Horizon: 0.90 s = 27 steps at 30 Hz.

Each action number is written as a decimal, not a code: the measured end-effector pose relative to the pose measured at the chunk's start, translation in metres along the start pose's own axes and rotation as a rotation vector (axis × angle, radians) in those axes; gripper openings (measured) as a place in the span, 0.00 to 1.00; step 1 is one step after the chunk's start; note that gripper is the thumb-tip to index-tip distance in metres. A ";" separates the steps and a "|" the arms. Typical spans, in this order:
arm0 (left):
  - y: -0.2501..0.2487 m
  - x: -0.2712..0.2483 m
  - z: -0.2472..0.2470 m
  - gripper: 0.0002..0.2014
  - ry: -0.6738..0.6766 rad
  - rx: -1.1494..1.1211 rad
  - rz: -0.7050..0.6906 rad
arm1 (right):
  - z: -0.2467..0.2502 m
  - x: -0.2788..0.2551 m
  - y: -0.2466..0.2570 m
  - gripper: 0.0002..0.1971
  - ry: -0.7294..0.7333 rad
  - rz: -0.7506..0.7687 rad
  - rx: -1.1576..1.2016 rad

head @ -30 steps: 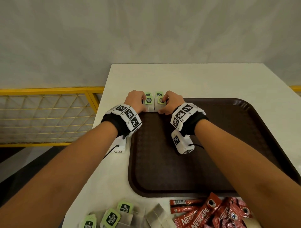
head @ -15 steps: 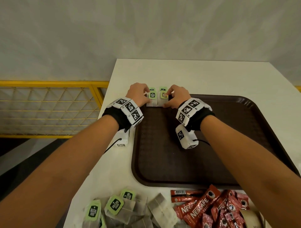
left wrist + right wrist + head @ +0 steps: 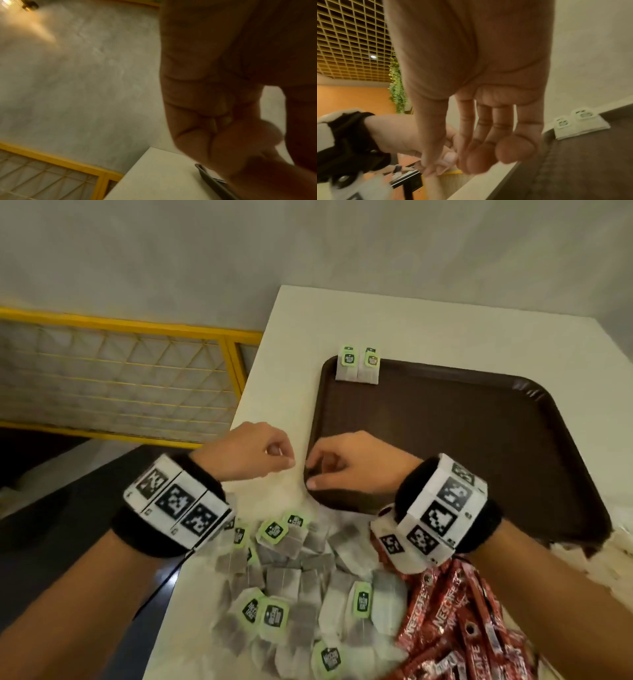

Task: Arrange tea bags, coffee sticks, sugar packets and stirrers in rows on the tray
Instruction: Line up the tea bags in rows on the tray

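Observation:
Two tea bags with green tags lie side by side in the far left corner of the dark brown tray; the right wrist view shows the tea bags too. My left hand hovers over the table just left of the tray's near left corner, fingers curled into the palm, holding nothing. My right hand is over that corner, fingers loosely bent and empty. A pile of loose tea bags lies below both wrists. Red coffee sticks lie to its right.
The white table ends at a grey wall behind and a drop on the left, where a yellow mesh railing stands. Blurred pale packets lie past the tray's near right corner.
Both hands have let go of the two tea bags and drawn back from the tray's far left corner to its near left corner. The head view has tilted down onto the pile.

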State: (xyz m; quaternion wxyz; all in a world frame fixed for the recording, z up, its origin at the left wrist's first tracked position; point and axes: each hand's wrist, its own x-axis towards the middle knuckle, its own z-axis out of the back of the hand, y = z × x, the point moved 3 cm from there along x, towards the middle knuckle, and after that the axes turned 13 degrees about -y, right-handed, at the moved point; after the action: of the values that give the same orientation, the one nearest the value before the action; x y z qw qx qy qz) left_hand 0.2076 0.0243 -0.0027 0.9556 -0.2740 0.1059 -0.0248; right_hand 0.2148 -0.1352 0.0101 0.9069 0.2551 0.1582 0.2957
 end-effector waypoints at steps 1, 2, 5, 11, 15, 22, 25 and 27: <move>0.006 -0.013 -0.002 0.04 0.030 0.034 0.023 | -0.012 -0.004 0.007 0.17 0.062 0.010 -0.024; 0.011 -0.025 -0.004 0.04 0.048 0.064 0.044 | -0.024 -0.007 0.013 0.19 0.113 0.018 -0.053; 0.028 -0.054 -0.006 0.13 0.055 0.096 0.130 | -0.054 -0.011 0.026 0.21 0.178 -0.011 -0.165; 0.054 -0.088 -0.012 0.26 0.131 0.104 0.303 | -0.075 -0.014 0.040 0.27 0.138 -0.030 -0.401; 0.055 -0.093 -0.023 0.25 0.126 -0.037 0.343 | -0.073 -0.014 0.041 0.26 0.121 -0.054 -0.411; 0.054 -0.090 -0.028 0.22 0.128 -0.168 0.302 | -0.069 -0.017 0.033 0.21 0.122 -0.164 -0.172; 0.056 -0.089 -0.028 0.17 0.128 -0.181 0.277 | -0.064 -0.019 0.025 0.18 0.116 -0.233 0.001; 0.056 -0.090 -0.025 0.13 0.115 -0.201 0.261 | -0.058 -0.020 0.019 0.15 0.126 -0.272 0.132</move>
State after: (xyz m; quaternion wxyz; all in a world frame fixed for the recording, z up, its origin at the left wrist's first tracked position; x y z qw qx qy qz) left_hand 0.1141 0.0684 -0.0362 0.9107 -0.3503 0.1971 0.0947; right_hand 0.1651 -0.1124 -0.0242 0.9081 0.2715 0.2669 0.1744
